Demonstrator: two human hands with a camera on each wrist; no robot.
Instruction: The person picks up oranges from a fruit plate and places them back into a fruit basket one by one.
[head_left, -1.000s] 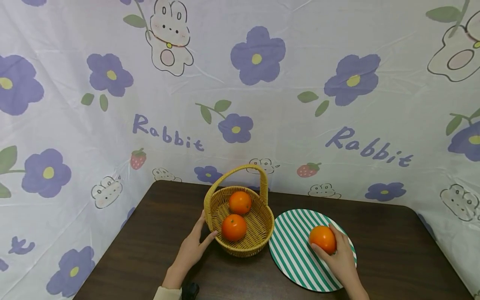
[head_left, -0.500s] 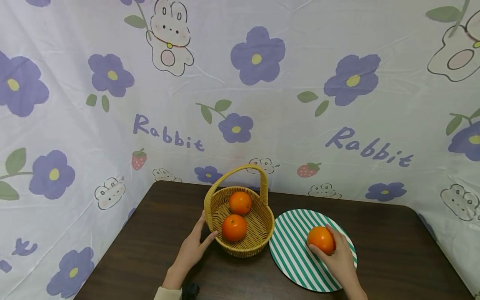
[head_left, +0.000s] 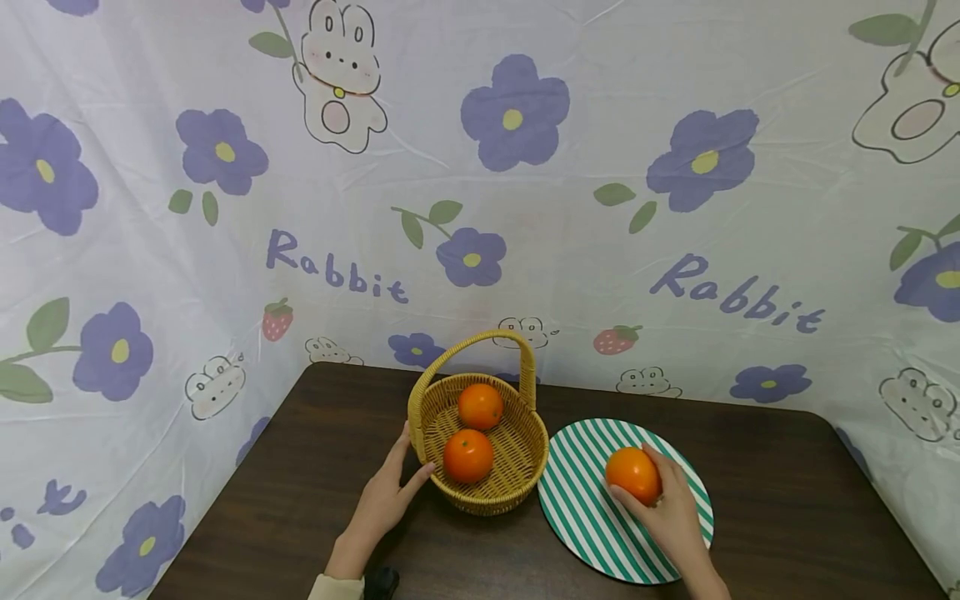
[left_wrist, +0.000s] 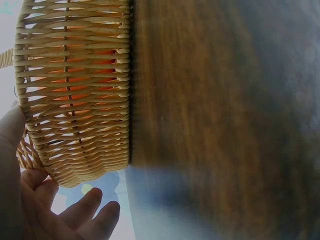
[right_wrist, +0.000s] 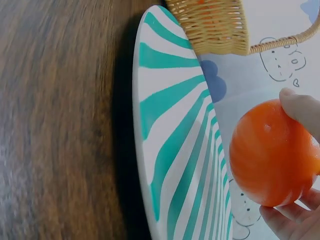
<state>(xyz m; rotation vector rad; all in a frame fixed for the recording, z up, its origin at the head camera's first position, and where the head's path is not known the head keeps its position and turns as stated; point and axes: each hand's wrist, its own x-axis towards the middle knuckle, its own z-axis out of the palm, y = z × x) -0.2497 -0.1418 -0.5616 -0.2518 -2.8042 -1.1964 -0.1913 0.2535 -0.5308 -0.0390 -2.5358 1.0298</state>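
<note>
My right hand (head_left: 670, 508) grips an orange (head_left: 632, 475) between thumb and fingers, over a round green-and-white striped board (head_left: 577, 492). In the right wrist view, the held orange (right_wrist: 272, 152) shows to the side of the board's striped face, with background between them. My left hand (head_left: 381, 498) spreads its thumb and fingers against the left side of a yellow wicker basket (head_left: 517, 487) with a tall handle. The left wrist view has the thumb at the basket's rim and the other fingers loosely bent. Inside the basket lie a rear orange (head_left: 481, 406) and a front orange (head_left: 468, 456).
The dark wooden table (head_left: 292, 467) bears the basket and, right beside it, the board. A white cloth (head_left: 570, 233) with purple flowers and rabbits hangs behind and at the sides. A small black object (head_left: 381, 581) shows near my left sleeve (head_left: 335, 587).
My right hand has shifted slightly left and up in the head view, carrying the orange toward the basket side of the board. The left hand and basket stay put.
</note>
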